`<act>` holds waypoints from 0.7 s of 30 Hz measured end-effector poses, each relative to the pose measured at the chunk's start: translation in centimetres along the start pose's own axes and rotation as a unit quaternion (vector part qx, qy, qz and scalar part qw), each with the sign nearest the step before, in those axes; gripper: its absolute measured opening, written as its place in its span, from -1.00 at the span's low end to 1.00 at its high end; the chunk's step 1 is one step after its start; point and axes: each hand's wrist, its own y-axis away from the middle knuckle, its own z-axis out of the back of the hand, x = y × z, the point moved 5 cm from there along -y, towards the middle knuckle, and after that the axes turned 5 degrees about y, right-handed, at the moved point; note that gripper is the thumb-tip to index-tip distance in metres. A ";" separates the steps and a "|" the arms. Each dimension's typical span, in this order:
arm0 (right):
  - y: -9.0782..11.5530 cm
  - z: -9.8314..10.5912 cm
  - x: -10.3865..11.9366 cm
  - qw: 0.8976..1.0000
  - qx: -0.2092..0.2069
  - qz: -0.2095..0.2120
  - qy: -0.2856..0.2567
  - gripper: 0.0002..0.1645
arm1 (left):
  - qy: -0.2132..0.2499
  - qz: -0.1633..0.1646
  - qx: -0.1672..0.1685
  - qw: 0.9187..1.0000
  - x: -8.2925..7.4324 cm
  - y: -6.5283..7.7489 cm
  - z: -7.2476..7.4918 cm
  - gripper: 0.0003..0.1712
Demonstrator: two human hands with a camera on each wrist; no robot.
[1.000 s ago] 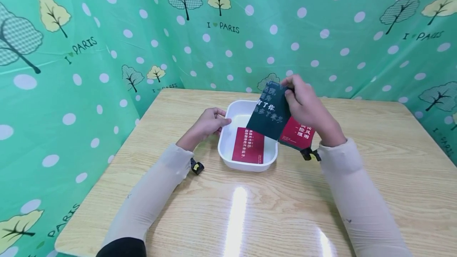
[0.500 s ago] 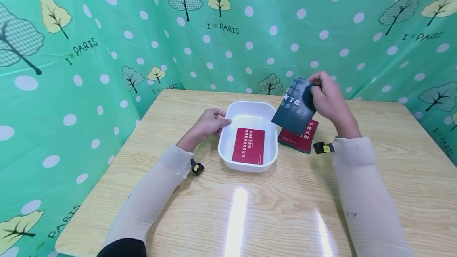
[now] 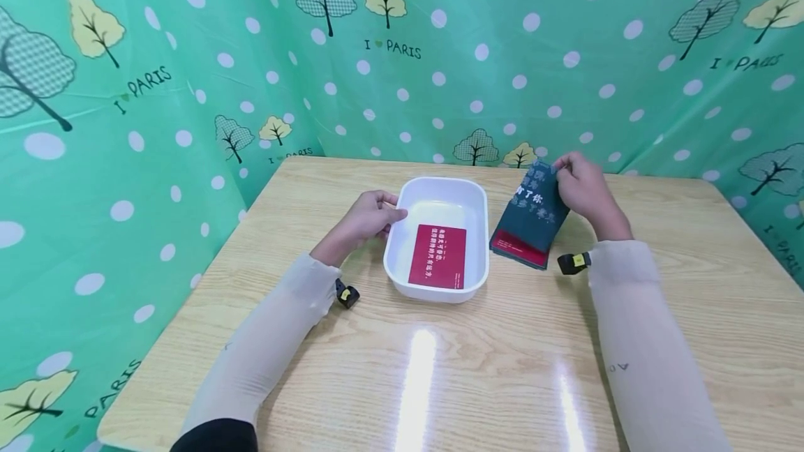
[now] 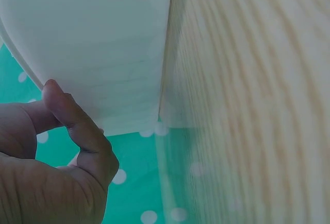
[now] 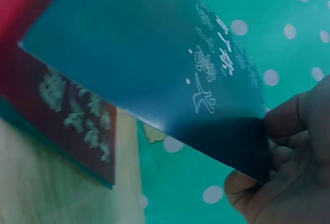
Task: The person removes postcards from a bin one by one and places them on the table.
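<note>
My left hand (image 3: 366, 220) pinches the left rim of a white rectangular tray (image 3: 442, 187); in the left wrist view, thumb and finger meet at the tray's edge (image 4: 93, 54). Inside the tray lies a red card (image 3: 437, 257) with white Chinese lettering. My right hand (image 3: 584, 187) pinches the upper right corner of a dark teal card (image 3: 534, 204), printed with pale and white characters. That card is tilted over a small stack of cards (image 3: 520, 247), covering most of its red top one. In the right wrist view the stack (image 5: 77, 116) shows beneath the teal card (image 5: 139, 54).
Tray and stack stand on a light wood-grain table (image 3: 352, 368). A green curtain (image 3: 440, 54) with trees and white dots hangs behind the table and along its left. Black straps with yellow marks sit at both wrists.
My right hand has carried the teal card from over the tray to the right, then lowered it onto or just above the stack. My left hand and the tray have stayed put.
</note>
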 end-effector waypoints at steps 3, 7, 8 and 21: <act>-0.2 -0.8 -0.6 0.999 0.031 -0.002 0.010 -0.56 | 0.000 -0.001 0.000 1.000 0.1 -0.1 0.0 -0.63; -0.3 -1.6 -1.0 0.997 0.071 -0.010 0.023 -0.57 | 0.000 -0.004 -0.001 1.000 0.1 -0.1 0.0 -0.64; -0.3 -1.8 -1.0 0.996 0.079 -0.010 0.028 -0.57 | 0.001 -0.005 -0.001 1.000 0.1 0.0 0.0 -0.64; -0.2 -3.1 -1.2 0.980 0.168 0.018 0.105 -0.35 | 0.001 0.001 0.001 1.000 0.0 0.0 0.0 -0.65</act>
